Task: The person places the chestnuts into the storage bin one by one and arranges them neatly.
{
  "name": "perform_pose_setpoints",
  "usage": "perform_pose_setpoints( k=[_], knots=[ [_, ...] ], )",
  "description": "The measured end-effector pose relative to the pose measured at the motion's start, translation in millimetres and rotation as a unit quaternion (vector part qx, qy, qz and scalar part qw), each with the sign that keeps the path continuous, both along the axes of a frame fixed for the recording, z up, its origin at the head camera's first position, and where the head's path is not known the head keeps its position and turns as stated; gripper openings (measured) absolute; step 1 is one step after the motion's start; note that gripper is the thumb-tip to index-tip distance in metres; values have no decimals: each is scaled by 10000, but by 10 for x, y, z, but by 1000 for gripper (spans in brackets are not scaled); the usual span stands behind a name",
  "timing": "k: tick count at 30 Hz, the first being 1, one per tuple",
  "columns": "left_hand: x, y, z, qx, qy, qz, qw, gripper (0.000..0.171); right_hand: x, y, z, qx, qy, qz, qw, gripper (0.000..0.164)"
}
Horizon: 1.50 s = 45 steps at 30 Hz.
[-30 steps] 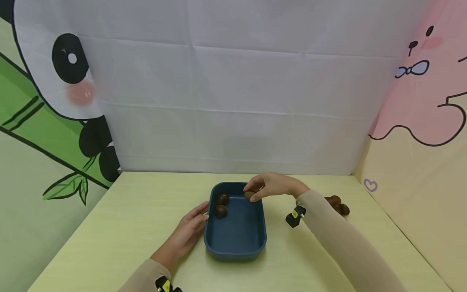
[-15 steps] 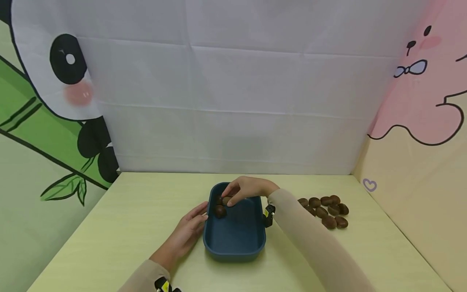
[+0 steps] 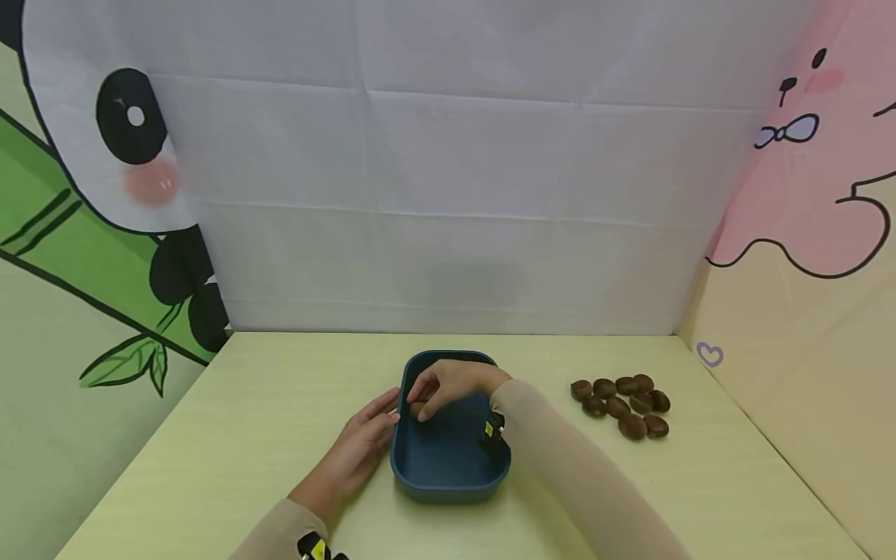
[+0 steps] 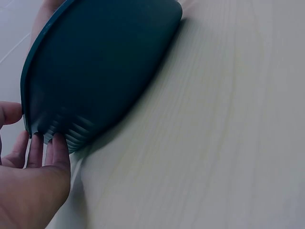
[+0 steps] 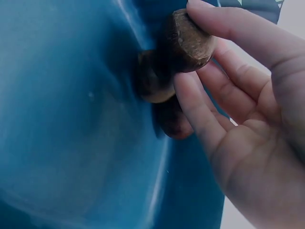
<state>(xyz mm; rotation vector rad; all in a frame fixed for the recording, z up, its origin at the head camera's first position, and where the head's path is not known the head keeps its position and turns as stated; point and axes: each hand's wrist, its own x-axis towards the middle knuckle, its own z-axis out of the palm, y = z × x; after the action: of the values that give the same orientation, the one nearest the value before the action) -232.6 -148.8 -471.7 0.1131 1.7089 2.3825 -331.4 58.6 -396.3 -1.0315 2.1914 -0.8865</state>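
Observation:
My right hand (image 3: 448, 383) reaches over a deep blue rectangular container (image 3: 451, 491) and pinches a brown chestnut (image 5: 193, 40) between thumb and fingertip, near the left inner wall. Two more chestnuts lie under and beside it; in the right wrist view one chestnut (image 5: 151, 78) is close below the held one and another (image 5: 175, 120) sits against the wall. In the head view they are hidden behind the right hand. With fingers extended, my left hand (image 3: 362, 439) touches the outer left side of the container; the left wrist view has its fingertips (image 4: 59, 143) against the wall.
To the right of the container, a loose group of several chestnuts (image 3: 632, 426) lies on the pale wooden tabletop (image 3: 560, 482). A white cloth backdrop (image 3: 448, 233) stands along the table's back edge, with printed panels at both sides.
My right hand has carried the chestnut from above the container's right rim leftward and down to its left side. The chestnut group on the table has come into full view. My left hand stays put.

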Motion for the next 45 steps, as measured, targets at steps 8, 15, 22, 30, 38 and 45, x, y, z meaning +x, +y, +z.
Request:
perform_pose_setpoints(
  k=[8,15,22,30,38,45],
  knots=[
    [-3,-4,-3,18,-46,-14,10000,55,40,-42,-130,-77,140,10,9999,29],
    [7,-5,10,6,-14,-30,10000,55,67,-43,-203,-123,267,-131,9995,30],
    [0,2,6,34,-37,10,10000,56,82,-35,-219,-104,471,-233,9986,29],
    [7,-5,0,19,-4,4,10000,56,94,-27,-193,-206,303,-189,9991,29],
    [18,-6,-1,-109,117,-33,9999,56,94,-16,-160,-28,348,18,9994,31],
    [7,0,2,7,-28,59,10000,55,91,-28,-171,-83,341,10,9994,30]
  ],
)
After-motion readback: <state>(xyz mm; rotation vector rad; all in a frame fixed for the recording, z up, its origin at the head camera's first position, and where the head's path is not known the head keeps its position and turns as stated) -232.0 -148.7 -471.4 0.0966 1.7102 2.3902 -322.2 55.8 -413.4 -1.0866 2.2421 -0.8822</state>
